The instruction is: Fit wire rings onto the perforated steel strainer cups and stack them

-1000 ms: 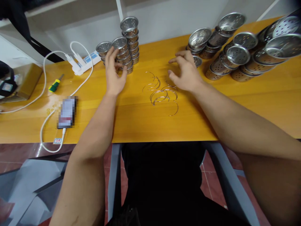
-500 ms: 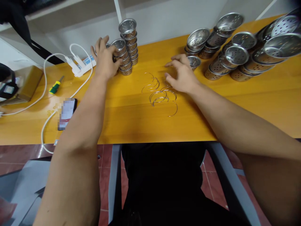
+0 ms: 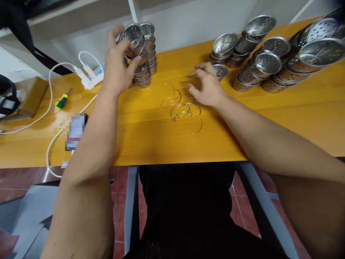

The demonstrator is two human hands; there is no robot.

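head view, down over a yellow wooden surface (image 3: 151,144). left hand (image 3: 117,70) clenched round a small steel cup (image 3: 132,35), thumb on the near side, fingers wrapped over the far wall. cup round and shiny, punched with small holes in wall and bottom, flared at the rim, tipped with its mouth toward the camera. held up above the surface, just left of the stacks of like cups (image 3: 147,54) at the back edge, close by the tallest stack; touching it or not, cannot tell. right hand (image 3: 207,86) released, palm down, fingers loosely spread, gripping nothing, low over the surface. just in front of it a scatter of thin wire rings (image 3: 183,109), open-ended loops lying flat, some overlapping; in contact with the hand or not, cannot tell. one single cup (image 3: 220,70) just behind the right fingers. farther right a heap of perforated cups (image 3: 266,61). at left a white power strip (image 3: 91,77), a screwdriver (image 3: 62,100), a phone (image 3: 76,130) and a white cable (image 3: 48,154).
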